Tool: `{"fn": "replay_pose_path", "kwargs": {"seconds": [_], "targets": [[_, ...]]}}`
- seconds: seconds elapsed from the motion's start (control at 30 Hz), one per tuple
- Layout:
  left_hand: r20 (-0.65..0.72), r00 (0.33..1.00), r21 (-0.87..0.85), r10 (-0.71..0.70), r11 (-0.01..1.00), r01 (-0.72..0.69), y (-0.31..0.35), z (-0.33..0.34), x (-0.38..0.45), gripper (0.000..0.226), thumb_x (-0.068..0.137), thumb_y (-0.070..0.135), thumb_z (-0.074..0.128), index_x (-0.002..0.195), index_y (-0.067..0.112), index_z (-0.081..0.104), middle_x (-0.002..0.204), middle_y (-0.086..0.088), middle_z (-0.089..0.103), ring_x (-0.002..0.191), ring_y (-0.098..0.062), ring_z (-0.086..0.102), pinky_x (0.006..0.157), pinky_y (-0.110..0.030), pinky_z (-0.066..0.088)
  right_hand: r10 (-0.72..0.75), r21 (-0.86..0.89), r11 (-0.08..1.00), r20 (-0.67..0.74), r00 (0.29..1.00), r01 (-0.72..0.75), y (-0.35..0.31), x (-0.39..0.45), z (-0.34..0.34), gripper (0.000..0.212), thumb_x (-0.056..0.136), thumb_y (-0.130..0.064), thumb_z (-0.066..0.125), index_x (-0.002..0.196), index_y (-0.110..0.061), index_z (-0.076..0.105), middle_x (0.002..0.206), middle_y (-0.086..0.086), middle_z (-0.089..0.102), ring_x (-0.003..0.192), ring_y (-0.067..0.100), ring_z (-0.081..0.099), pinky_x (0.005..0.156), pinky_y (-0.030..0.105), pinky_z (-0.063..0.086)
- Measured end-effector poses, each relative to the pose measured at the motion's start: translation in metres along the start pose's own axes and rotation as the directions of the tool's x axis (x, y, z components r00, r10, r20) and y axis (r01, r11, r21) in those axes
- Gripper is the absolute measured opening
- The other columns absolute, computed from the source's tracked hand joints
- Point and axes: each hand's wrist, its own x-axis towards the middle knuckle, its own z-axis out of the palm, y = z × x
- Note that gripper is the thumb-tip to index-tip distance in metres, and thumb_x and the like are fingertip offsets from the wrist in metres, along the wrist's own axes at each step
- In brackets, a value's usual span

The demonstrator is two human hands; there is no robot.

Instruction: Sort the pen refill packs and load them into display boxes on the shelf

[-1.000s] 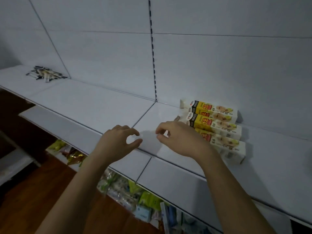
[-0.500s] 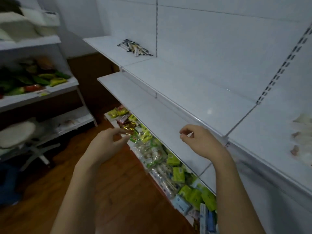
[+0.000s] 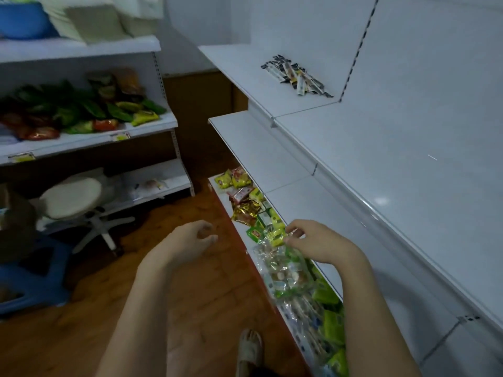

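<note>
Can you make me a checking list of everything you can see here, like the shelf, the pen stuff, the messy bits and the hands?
Surface: white upper shelf, mostly bare.
Job's things: pile of pen refill packs lies loose at the shelf's far end; no display boxes in view.
Clutter: snack packets crowd the bottom shelf.
Grippers: left hand and right hand hang in the air with fingers loosely curled, holding nothing.
Cables: nothing seen.
Surroundings: wooden floor, white stool, side rack with packets.

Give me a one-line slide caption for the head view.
Both hands, left and right, hover empty, loosely curled; refill packs lie piled on the upper shelf.
</note>
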Motion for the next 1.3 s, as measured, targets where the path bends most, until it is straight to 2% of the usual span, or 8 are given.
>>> {"fn": "replay_pose_path", "kwargs": {"seconds": [0.23,0.47,0.57,0.7,0.87,1.0,1.17,1.3], "targets": [[-0.192,0.980,-0.061,-0.061,0.997,0.050,-0.034,-0.100,0.101,0.040,0.098,0.044,0.052,0.135,0.029,0.050,0.121,0.006,0.059,0.104,-0.012,0.056,0.080,-0.024,0.045,-0.092,0.020,0.995,-0.063,0.994,0.094,-0.078,0.136,-0.046,0.027,0.100,-0.039,0.051,0.123,-0.027,0.055,0.114,-0.003,0.061,0.090,0.010,0.058,0.065,0.024,0.042],[-0.038,0.994,-0.065,-0.106,0.993,0.103,-0.086,-0.155,0.217,0.040,0.098,0.045,0.052,0.135,0.029,0.051,0.122,0.003,0.058,0.100,-0.012,0.055,0.073,-0.022,0.043,-0.068,-0.021,0.997,0.029,0.997,0.069,-0.142,0.255,-0.060,0.031,0.099,-0.039,0.054,0.125,-0.023,0.057,0.115,-0.002,0.058,0.102,0.016,0.056,0.081,0.029,0.044],[-0.020,0.999,-0.065,-0.046,0.997,0.045,-0.093,-0.177,0.279,0.039,0.098,0.045,0.052,0.135,0.031,0.050,0.123,0.003,0.057,0.100,-0.013,0.055,0.068,-0.019,0.042,-0.029,-0.017,0.999,-0.024,0.999,0.029,-0.157,0.304,-0.057,0.026,0.100,-0.039,0.052,0.121,-0.025,0.057,0.114,-0.003,0.059,0.101,0.016,0.058,0.080,0.032,0.048],[0.063,0.998,0.001,0.019,1.000,-0.020,-0.099,-0.222,0.355,0.040,0.099,0.046,0.050,0.136,0.033,0.048,0.130,0.002,0.055,0.109,-0.016,0.055,0.082,-0.025,0.044,0.087,-0.020,0.996,0.010,0.996,-0.087,-0.182,0.353,-0.059,0.029,0.099,-0.041,0.053,0.122,-0.024,0.057,0.118,0.002,0.061,0.106,0.019,0.059,0.089,0.035,0.049],[0.033,0.991,0.022,0.131,0.991,-0.132,-0.088,-0.272,0.447,0.038,0.097,0.047,0.051,0.133,0.034,0.050,0.124,0.006,0.057,0.091,-0.005,0.058,0.087,-0.031,0.051,0.181,0.099,0.980,-0.114,0.977,-0.170,-0.205,0.405,-0.082,0.034,0.099,-0.041,0.053,0.128,-0.024,0.056,0.123,-0.001,0.057,0.111,0.017,0.055,0.089,0.028,0.042],[0.152,0.953,0.057,0.261,0.961,-0.272,-0.059,-0.280,0.502,0.040,0.099,0.043,0.050,0.137,0.030,0.048,0.130,0.004,0.055,0.110,-0.012,0.053,0.085,-0.024,0.041,0.236,0.104,0.969,-0.136,0.962,-0.223,-0.214,0.448,-0.103,0.034,0.097,-0.046,0.053,0.127,-0.029,0.056,0.123,-0.004,0.057,0.107,0.016,0.056,0.095,0.033,0.045],[0.229,0.885,-0.016,0.406,0.910,-0.414,-0.013,-0.313,0.576,0.040,0.098,0.040,0.053,0.137,0.029,0.049,0.130,0.003,0.056,0.111,-0.012,0.054,0.086,-0.023,0.044,0.157,0.166,0.977,-0.156,0.975,-0.131,-0.235,0.515,-0.140,0.034,0.097,-0.045,0.054,0.128,-0.030,0.057,0.124,-0.006,0.056,0.105,0.012,0.057,0.081,0.026,0.043],[0.040,0.857,0.004,0.514,0.857,-0.515,0.026,-0.359,0.630,0.029,0.099,0.041,0.052,0.127,0.033,0.055,0.112,0.013,0.060,0.097,-0.002,0.056,0.073,-0.019,0.044,0.073,0.308,0.951,-0.218,0.973,-0.002,-0.241,0.559,-0.177,0.026,0.096,-0.045,0.055,0.120,-0.037,0.060,0.119,-0.014,0.058,0.103,0.005,0.061,0.087,0.029,0.048]]}}
